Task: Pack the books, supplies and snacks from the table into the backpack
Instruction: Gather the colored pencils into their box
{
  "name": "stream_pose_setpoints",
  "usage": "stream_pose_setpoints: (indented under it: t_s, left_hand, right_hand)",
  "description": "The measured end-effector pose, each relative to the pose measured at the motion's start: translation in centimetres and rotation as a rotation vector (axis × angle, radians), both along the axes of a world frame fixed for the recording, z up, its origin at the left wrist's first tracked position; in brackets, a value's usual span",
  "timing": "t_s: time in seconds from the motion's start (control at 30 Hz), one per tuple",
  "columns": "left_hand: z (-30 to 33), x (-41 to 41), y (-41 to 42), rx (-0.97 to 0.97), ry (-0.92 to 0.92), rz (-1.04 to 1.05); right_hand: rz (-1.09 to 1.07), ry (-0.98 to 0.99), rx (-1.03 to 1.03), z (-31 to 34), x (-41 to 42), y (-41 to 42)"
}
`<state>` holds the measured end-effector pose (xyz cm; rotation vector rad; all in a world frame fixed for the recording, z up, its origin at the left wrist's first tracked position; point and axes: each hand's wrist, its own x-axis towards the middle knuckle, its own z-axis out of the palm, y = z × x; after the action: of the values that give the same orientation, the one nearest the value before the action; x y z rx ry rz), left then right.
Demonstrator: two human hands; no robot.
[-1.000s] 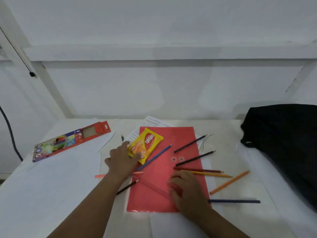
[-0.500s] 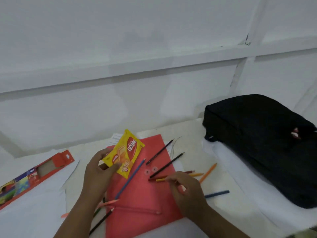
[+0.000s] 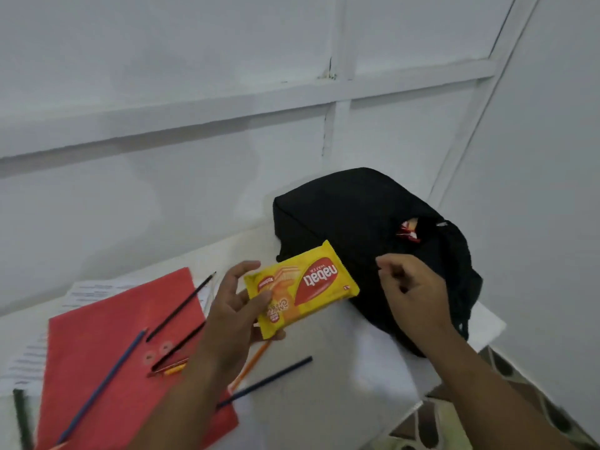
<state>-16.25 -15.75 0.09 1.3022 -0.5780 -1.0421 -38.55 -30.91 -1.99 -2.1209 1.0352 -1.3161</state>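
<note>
Hands meet above the white table (image 3: 324, 401), close to the black backpack (image 3: 350, 216) that lies at the table's far right corner against the wall. The left hand (image 3: 233, 306) holds a yellow wafer packet (image 3: 302, 287) in the air, thumb on its printed face and fingers curled behind its near end, so the packet juts out toward the backpack and its far corner overlaps the bag's dark front. The right hand (image 3: 412, 293) hovers over the backpack's near side with its fingers bent inward and thumb close to the forefinger; whether it pinches a zipper pull or bag fabric cannot be told against the black cloth. A slit in the backpack's top shows a red-and-white wrapper (image 3: 407, 230) inside. On the table to the left lies a red folder (image 3: 107, 336) over printed sheets (image 3: 84, 290), with several coloured pencils on and beside it: a blue pencil (image 3: 104, 384) across the folder, two dark ones nearer the middle, an orange pencil (image 3: 251, 363) under the left wrist and a navy pencil (image 3: 269, 380) on bare tabletop.
</note>
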Motion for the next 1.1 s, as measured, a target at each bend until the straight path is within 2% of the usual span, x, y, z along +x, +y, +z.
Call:
stream_pose_setpoints:
  t_s: [0.13,0.2,0.33,0.47,0.6,0.73,0.93,1.1]
  left_hand:
    - [0.5,-5.0,-4.3,0.022,0.011,0.024]
    - [0.7,-7.4,-6.0,0.02,0.011,0.055]
    - [1.1,-12.4,-8.5,0.055,-0.017,0.105]
    - [1.1,-16.7,-10.7,0.166,-0.176,0.102]
    - [1.7,-19.4,-12.6,0.262,-0.194,0.098]
    - [1.8,-21.1,-14.5,0.307,-0.107,0.069]
    - [0.3,-22.6,-16.5,0.167,-0.081,0.368]
    - [0.5,-22.4,-18.0,0.008,0.076,0.582]
  right_hand:
    - [-0.088,0.079,-0.06,1.4,-4.8,-6.6]
    - [-0.083,0.193,-0.063,2.0,-6.5,-10.4]
    - [0.084,0.414,0.014,2.5,-8.3,-17.5]
    - [0.217,0.539,-0.04,2.7,-8.2,-21.1]
    - [0.294,0.495,-0.072,3.7,-8.2,-22.2]
    - [0.342,0.452,-0.076,4.4,-8.3,-22.8]
    - [0.374,0.346,-0.008,4.6,-9.2,-23.5]
    - [0.428,0.272,-0.04,5.1,-9.4,-24.0]
